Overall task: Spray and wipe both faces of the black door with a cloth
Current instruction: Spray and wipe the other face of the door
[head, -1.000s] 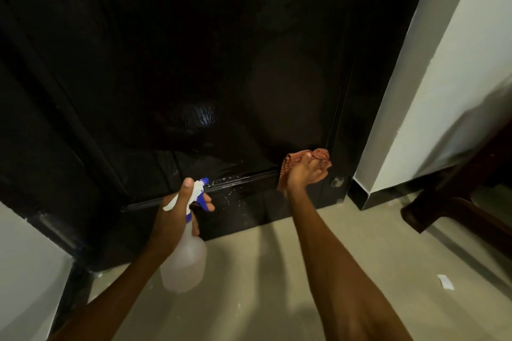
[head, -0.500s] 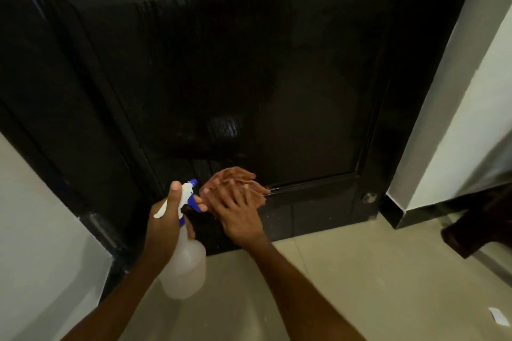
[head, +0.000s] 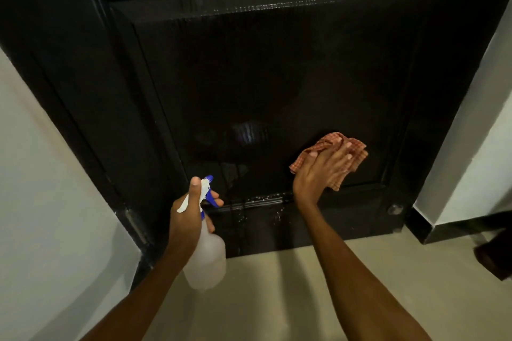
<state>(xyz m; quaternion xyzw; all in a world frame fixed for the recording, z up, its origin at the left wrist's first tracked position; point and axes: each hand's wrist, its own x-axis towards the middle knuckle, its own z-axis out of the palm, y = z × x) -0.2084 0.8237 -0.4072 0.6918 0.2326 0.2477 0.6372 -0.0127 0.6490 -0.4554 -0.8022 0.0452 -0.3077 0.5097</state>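
One glossy black door (head: 277,77), wet-streaked low, under a checked cloth (head: 357,152).

No legible text, label, brand, number or sign anywhere in view. Spray bottle (head: 206,260) is plain translucent plastic with no visible label; black door (head: 277,77) and checked cloth (head: 332,147) carry no markings.
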